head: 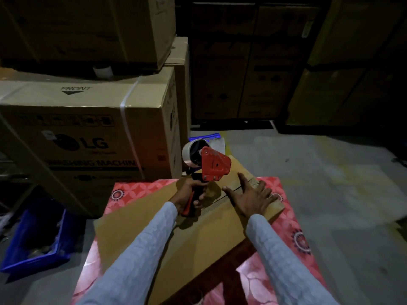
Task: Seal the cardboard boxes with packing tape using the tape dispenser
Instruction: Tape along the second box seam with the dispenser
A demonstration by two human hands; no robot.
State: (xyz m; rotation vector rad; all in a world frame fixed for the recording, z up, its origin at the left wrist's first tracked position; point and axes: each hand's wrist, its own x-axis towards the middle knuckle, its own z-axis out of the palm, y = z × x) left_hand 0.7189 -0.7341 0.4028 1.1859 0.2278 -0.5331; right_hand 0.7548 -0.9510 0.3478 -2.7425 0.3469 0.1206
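Dim storeroom, grey concrete floor [319, 194]. A flat cardboard box [176, 234] lies across a pink patterned table top [293, 219]. The left hand [187, 194] grips the handle of the red tape dispenser [214, 165], held upright over the box's far end, tape roll [190, 151] behind it. The right hand [251, 197] presses flat, fingers spread, on the box's seam. An LG washing machine carton [88, 133] stands to the left, with a blue crate [37, 236] on the floor below it.
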